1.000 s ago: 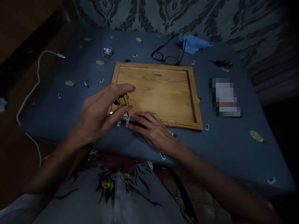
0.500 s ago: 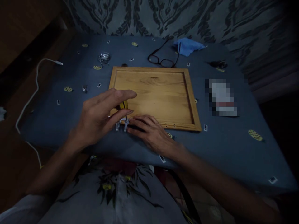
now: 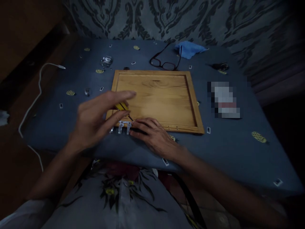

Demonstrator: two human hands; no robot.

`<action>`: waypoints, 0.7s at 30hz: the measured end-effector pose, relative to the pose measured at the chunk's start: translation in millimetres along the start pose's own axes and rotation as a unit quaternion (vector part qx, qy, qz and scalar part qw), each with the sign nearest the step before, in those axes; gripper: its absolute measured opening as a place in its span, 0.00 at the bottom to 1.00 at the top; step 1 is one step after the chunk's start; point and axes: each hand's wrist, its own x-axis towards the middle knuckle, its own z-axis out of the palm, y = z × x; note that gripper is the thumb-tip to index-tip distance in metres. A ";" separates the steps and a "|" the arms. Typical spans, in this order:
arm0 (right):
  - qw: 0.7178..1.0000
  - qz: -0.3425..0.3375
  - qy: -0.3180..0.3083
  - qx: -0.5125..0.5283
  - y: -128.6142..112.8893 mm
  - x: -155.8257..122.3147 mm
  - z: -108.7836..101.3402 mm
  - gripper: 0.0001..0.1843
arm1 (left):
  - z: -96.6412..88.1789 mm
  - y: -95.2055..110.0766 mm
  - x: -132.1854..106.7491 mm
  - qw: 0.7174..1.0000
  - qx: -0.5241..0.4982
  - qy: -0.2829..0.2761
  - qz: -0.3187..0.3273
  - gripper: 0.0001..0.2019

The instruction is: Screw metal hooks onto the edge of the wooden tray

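My left hand (image 3: 95,116) is closed on a screwdriver (image 3: 122,106) with a yellow and black handle. Its thin dark shaft slants down to the right, the tip close to my right fingertips. A shiny two-armed hinge (image 3: 125,124) sits at the near edge of a framed wooden panel (image 3: 154,98), its arms pointing toward me. My right hand (image 3: 153,135) lies flat over that edge, fingers stretched out toward the hinge; whether they touch it I cannot tell. Another small shiny piece (image 3: 111,130) shows below my left hand, partly hidden.
Several metal parts (image 3: 106,60) lie at the back left, with a small shiny piece (image 3: 87,92) nearer. Glasses (image 3: 168,65) and a blue cloth (image 3: 190,50) lie behind the panel. A dark object (image 3: 220,66) and a blurred-out item (image 3: 225,100) are at right. A white cable (image 3: 40,84) runs along the left.
My left hand has shifted slightly left, and the screwdriver has gone from nearly upright over the hinge to a stronger slant. My right hand stays put.
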 end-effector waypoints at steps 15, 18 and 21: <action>1.000 -0.006 0.006 -0.012 -0.6 1.3 0.3 0.20 | 3.1 6.6 -12.2 0.998 0.067 0.000 -0.021 0.18; 1.000 -0.005 0.005 -0.001 -1.4 2.2 -1.3 0.20 | 4.6 5.4 -13.5 0.998 0.055 -0.014 -0.036 0.19; 1.000 -0.001 -0.002 0.004 -1.4 2.2 -1.9 0.20 | 5.2 5.2 -14.0 0.997 0.042 -0.025 -0.056 0.19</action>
